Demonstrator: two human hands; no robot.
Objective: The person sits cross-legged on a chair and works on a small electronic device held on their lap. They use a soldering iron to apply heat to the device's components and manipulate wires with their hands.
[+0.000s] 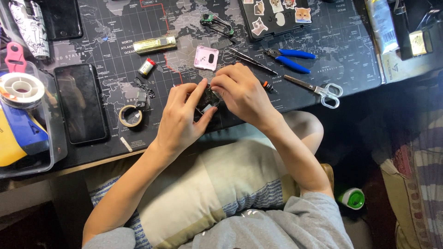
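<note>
**Inspector:** Item under the hands?

**Assistant:** A small dark gadget (208, 99), black with a pale corner showing, held just above the tabletop (350, 55) near its front edge. The left hand (182, 117) has its fingers closed round the lower side; the right hand (240, 92) has its fingertips pinched on the top. Both are shut on it, not open.

**Inspector:** Handling?

**Assistant:** Judged light and stiff, likely delicate. It may be an opened electronic part, though the hands hide most of it. Best gripped by the edges, as now, not the face.

**Inspector:** Surface?

**Assistant:** A dark desk mat printed with a world map, flat, probably grippy. Close by lie tweezers (251, 60), blue-handled pliers (290, 60), scissors (318, 87), a pink square cover (206, 58), a tape roll (130, 115) and a black phone (80, 103).

**Inspector:** Room?

**Assistant:** Tight. A clear bin (46, 157) crowds the left end; a cushion (207, 189) lies on the person's lap below the tabletop.
</note>
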